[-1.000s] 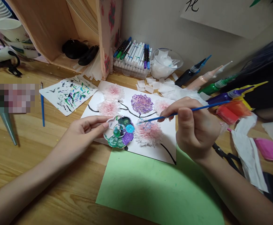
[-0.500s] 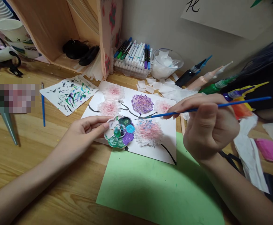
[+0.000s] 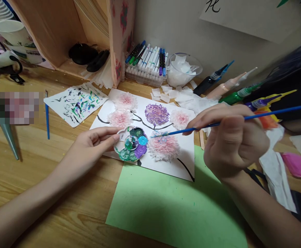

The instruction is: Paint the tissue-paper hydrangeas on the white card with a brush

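Hands (image 3: 97, 142) holding palette (image 3: 131, 144) and brush (image 3: 178, 131), pink flower (image 3: 164, 148) between

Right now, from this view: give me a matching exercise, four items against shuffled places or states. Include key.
1. Left hand
2. Right hand
3. Marker pens
4. Green sheet

A. Partly beneath the white sheet
B. Holding a blue paintbrush
C. Atop a clear plastic case
D. Holding a flower-shaped paint palette

Pairs: 1-D, 2-B, 3-C, 4-A
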`<act>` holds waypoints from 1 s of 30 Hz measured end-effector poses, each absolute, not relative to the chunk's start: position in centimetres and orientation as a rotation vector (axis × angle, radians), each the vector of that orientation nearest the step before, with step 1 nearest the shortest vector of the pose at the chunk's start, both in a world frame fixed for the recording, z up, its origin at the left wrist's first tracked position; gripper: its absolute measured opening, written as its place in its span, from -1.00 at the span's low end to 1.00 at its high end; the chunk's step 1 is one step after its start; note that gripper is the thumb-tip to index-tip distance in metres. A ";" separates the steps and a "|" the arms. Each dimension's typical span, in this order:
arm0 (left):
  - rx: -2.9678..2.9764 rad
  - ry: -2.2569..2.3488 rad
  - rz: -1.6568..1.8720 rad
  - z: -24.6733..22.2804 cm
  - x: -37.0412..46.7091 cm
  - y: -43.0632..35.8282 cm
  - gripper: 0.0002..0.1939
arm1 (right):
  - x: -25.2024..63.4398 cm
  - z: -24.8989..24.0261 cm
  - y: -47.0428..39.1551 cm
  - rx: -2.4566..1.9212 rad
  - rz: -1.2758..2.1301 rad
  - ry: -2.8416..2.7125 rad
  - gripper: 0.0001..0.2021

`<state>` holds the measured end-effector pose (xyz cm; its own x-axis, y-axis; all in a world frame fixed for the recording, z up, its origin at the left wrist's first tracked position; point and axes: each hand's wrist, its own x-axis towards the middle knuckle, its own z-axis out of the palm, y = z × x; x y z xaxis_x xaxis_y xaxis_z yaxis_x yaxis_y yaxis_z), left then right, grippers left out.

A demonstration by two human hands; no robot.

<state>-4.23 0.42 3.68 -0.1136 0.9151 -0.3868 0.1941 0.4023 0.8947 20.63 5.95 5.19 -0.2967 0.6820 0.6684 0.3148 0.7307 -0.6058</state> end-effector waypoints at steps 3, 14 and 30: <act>0.973 1.570 0.864 3.7 -4.3 0.5 -0.67 | 19.9 4.4 6.0 -0.797 0.399 -1.768 -0.71; 0.950 1.577 0.858 4.0 -4.1 0.4 -0.69 | 19.8 4.1 6.2 -0.860 0.402 -1.791 -0.70; 0.982 1.602 0.828 3.7 -4.2 0.6 -0.62 | 19.8 4.3 6.2 -0.809 0.383 -1.838 -0.74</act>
